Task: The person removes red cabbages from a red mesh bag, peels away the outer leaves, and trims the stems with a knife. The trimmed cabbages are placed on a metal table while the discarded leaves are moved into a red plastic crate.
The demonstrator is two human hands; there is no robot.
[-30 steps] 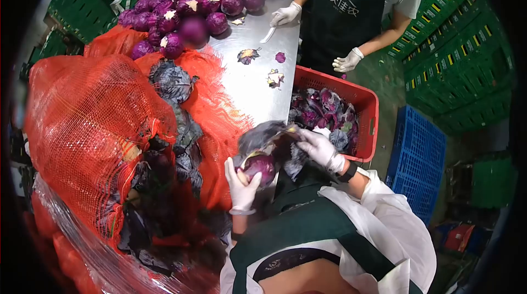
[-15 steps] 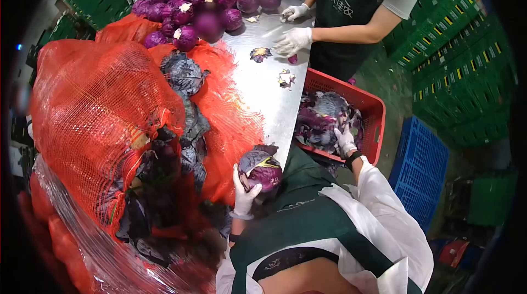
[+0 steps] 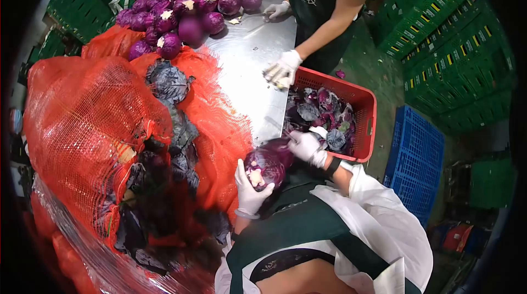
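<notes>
My gloved left hand (image 3: 251,194) is wrapped round a red cabbage (image 3: 262,162) near the table's front corner, its pale cut stem turned towards me. My gloved right hand (image 3: 307,147) is at the cabbage's right side, fingers bent on a loose purple outer leaf (image 3: 281,150) that is blurred by motion. Just beyond that hand stands a red crate (image 3: 369,104), which holds many stripped cabbage leaves (image 3: 324,110).
Trimmed red cabbages (image 3: 186,6) are heaped at the table's far end. A bulging orange mesh sack (image 3: 88,124) with dark leaves lies left. Across the metal table (image 3: 241,69), a co-worker's gloved hand (image 3: 284,70) holds scraps. Blue (image 3: 414,157) and green crates (image 3: 461,63) stand right.
My right hand has come from inside the crate to the cabbage's side. The cabbage has turned so its stem shows. The co-worker's nearer hand has swept over the scraps on the table.
</notes>
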